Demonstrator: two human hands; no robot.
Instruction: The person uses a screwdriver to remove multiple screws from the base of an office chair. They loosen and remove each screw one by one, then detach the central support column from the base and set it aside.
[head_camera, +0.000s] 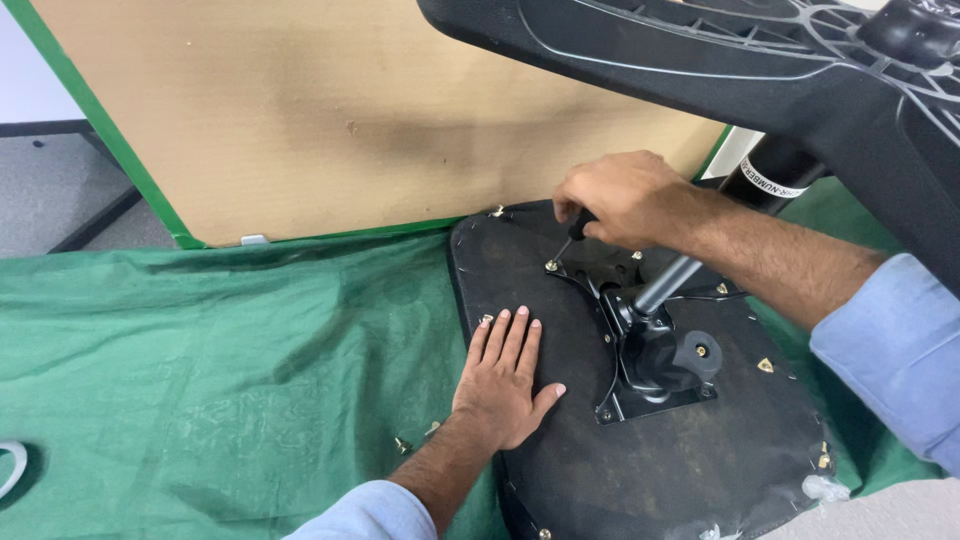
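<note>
An upturned chair seat (680, 460), black underneath, lies on a green cloth (220, 340). My left hand (505, 375) presses flat on its left part, fingers apart, holding nothing. My right hand (620, 195) grips a black-handled screwdriver (575, 228) whose tip meets a brass screw (551, 265) at the corner of the black metal mounting plate (640, 330). A chrome gas cylinder (668, 282) rises from the plate toward the black star base (760, 60) overhead.
A large cardboard sheet (330, 110) with a green edge stands behind the seat. Loose brass screws (403, 444) lie on the cloth near my left wrist. A white curved object (12, 465) shows at the left edge. Grey floor (60, 190) lies at far left.
</note>
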